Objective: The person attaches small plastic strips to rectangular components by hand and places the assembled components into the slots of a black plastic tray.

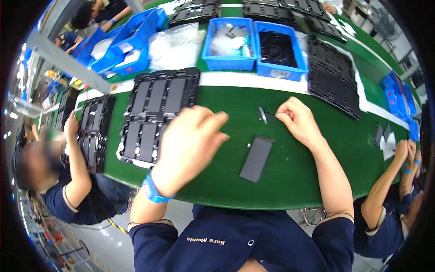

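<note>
My left hand, a little smeared by motion, hovers at the right side of a black tray. Its thumb and forefinger are apart with nothing visible between them. Several flat dark-grey rectangular blocks sit in the tray's slots, and my hand hides part of it. My right hand is closed in a pinch on a thin dark strip, whose free end reaches a small grey piece on the green table. One loose dark-grey rectangular block, like a flat battery, lies tilted on the table between my hands.
Two blue bins stand at the back, holding clear bags and black parts. Clear plastic bags lie beside them. Stacked black trays are at the back right. Co-workers sit on both sides, a person's hands at the right.
</note>
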`<state>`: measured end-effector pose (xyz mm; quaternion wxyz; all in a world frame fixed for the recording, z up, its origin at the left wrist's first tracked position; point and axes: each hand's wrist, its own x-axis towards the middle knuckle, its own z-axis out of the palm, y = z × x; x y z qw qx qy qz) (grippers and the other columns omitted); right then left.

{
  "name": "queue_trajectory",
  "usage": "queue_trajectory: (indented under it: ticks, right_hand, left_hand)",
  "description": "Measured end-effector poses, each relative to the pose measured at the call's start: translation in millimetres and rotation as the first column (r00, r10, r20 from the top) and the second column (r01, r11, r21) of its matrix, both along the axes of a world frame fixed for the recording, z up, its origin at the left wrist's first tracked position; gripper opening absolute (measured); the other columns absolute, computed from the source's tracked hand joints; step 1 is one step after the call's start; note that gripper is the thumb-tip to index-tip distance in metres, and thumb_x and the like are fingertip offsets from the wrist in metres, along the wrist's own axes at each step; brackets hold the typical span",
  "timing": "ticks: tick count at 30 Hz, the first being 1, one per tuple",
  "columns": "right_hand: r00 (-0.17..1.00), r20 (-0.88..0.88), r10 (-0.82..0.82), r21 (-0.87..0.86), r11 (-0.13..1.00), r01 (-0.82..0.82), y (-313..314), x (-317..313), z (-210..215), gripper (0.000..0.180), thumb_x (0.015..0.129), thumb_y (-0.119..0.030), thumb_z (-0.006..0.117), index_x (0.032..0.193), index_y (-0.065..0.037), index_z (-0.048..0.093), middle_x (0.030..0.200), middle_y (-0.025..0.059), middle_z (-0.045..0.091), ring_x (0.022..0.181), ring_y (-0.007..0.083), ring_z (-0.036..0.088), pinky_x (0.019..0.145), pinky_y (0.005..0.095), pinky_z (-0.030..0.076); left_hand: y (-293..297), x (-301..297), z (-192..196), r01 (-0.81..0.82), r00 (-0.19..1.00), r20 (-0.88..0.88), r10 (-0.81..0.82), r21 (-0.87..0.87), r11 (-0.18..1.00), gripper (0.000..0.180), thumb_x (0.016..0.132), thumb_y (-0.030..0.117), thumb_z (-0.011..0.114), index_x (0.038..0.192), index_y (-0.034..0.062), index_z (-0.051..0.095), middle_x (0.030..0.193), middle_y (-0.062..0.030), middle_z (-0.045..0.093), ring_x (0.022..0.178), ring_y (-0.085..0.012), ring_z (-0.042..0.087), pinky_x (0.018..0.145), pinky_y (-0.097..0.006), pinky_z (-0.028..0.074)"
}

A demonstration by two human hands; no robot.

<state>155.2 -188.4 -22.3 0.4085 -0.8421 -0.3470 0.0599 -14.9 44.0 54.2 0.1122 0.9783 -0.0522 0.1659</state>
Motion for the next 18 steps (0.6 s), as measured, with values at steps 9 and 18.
queue_trajectory:
  ticks: [9, 18]
  right_hand:
    - [0.999, 0.020, -0.045, 0.038, 0.998, 0.045, -2, 1, -1, 0.010, 0.086, -0.010, 0.065, 0.087, -0.002, 0.059, 0.083, 0.0100, 0.056, 0.076, 0.0257, 0.058, 0.069, 0.0364, 0.047]
    - [0.989, -0.131, -0.062, 0.162, 0.983, 0.084, -1, 7, -4, 0.010, 0.092, -0.009, 0.059, 0.095, -0.001, 0.055, 0.085, 0.0122, 0.059, 0.079, 0.0233, 0.060, 0.074, 0.0333, 0.049]
  left_hand:
    - [-71, 4, -52, 0.184, 0.975, -0.140, -0.172, 0.072, 0.980, 0.075, 0.073, 0.052, 0.073, 0.133, 0.0121, 0.052, 0.075, -0.0059, 0.054, 0.061, -0.0191, 0.060, 0.053, -0.031, 0.049]
    - [-53, 6, -59, 0.172, 0.946, -0.229, -0.230, -0.246, 0.954, 0.074, 0.077, 0.039, 0.075, 0.139, 0.0125, 0.045, 0.076, -0.0094, 0.064, 0.064, -0.0277, 0.066, 0.059, -0.035, 0.054]
